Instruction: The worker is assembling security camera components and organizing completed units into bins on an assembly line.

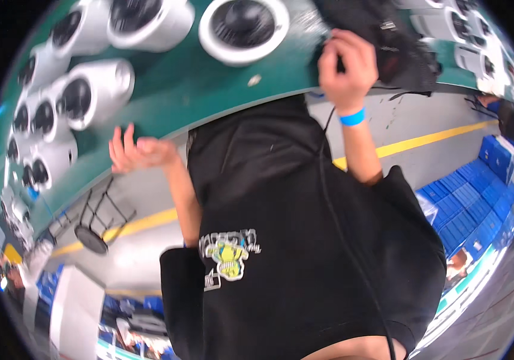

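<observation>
My left hand (141,152) is over the front edge of the green-topped bench (179,96), fingers apart and loosely bent, with nothing in them. Closest to it are white dome cameras, one of them a white housing with a black dome (92,93). Further right, my right hand (350,66) has its fingers curled at the bench edge, a blue band around its wrist. Something dark shows by its thumb and fingers, but I cannot make out what it is. Beside it lies a heap of black, cloth-like material (392,51).
A white ring-shaped camera with a dark centre (243,30) sits at the bench's far side. Several more white units line the left and far right. A small pale piece (254,80) lies on the bench. Below are a black-seated stool (91,239) and stacked blue boxes (473,204).
</observation>
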Tool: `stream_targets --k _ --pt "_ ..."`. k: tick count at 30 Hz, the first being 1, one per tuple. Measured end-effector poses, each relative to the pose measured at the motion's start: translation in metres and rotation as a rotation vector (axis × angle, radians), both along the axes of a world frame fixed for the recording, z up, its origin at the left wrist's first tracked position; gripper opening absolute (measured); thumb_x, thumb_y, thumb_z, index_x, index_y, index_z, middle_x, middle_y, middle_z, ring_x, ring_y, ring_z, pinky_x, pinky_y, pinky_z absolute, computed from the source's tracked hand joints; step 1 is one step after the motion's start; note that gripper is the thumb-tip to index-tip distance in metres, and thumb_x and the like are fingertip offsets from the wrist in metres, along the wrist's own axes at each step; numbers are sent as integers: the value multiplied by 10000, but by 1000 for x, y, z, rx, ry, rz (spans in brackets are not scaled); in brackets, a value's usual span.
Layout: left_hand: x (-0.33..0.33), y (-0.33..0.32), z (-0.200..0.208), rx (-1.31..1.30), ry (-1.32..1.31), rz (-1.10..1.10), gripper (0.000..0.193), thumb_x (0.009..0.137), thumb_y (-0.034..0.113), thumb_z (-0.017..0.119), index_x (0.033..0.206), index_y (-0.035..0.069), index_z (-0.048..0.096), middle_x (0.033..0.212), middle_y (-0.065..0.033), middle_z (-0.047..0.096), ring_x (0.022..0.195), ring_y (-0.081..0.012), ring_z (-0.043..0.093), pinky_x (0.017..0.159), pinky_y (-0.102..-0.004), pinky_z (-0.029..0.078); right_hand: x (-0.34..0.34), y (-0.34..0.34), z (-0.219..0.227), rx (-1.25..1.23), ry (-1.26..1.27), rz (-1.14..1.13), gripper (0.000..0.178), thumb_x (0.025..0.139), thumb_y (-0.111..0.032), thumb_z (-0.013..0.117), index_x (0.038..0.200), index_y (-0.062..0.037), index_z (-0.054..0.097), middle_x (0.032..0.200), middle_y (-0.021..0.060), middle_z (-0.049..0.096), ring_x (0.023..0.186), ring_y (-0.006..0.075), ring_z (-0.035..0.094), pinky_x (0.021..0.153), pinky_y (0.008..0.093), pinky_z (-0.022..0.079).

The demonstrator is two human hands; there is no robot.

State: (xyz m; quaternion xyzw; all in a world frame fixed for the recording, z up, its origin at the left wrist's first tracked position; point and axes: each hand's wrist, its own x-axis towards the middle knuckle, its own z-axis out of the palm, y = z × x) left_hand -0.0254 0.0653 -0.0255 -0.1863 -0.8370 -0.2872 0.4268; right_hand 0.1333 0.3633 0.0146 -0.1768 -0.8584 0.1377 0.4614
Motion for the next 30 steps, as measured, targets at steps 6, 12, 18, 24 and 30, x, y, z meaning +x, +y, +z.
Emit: stream_targets --k 6,12,18,24,30 --pt "11 -6 7 -67 35 17 354 936 251 353 912 81 662 1074 -70 654 1064 -273 539 1045 -479 210 18 -12 18 -125 123 57 130 659 19 685 772 -29 643 887 89 658 785 258 622 690 339 513" --pt "6 -9 8 -71 45 -16 317 911 209 366 909 73 652 1091 -62 642 1065 -257 539 1029 -446 239 55 -4 47 59 124 -182 215 639 -17 718 838 -66 657 1018 93 612 941 284 566 831 379 466" --pt "-1 -11 10 -116 97 -37 292 911 186 370 920 54 631 1074 -89 644 1036 -266 548 937 -430 312 107 67 39 -399 -314 -298 1136 512 -481 875 1404 -46 322 1398 215 337 1290 413 308 1077 486 288" --pt "-1 -7 11 -127 109 -67 267 910 168 376 927 43 612 1054 -97 650 1018 -272 556 914 -426 326 117 67 49 -302 -399 -227 1244 456 -448 908 1422 -4 262 1358 195 379 1280 362 352 1076 439 300" --pt "0 -8 9 -130 110 -56 261 900 154 377 946 40 608 1057 -96 648 1024 -274 555 908 -419 327 104 53 36 -268 -238 -273 1152 487 -440 899 1364 28 317 1185 183 454 1095 339 431 968 436 361"
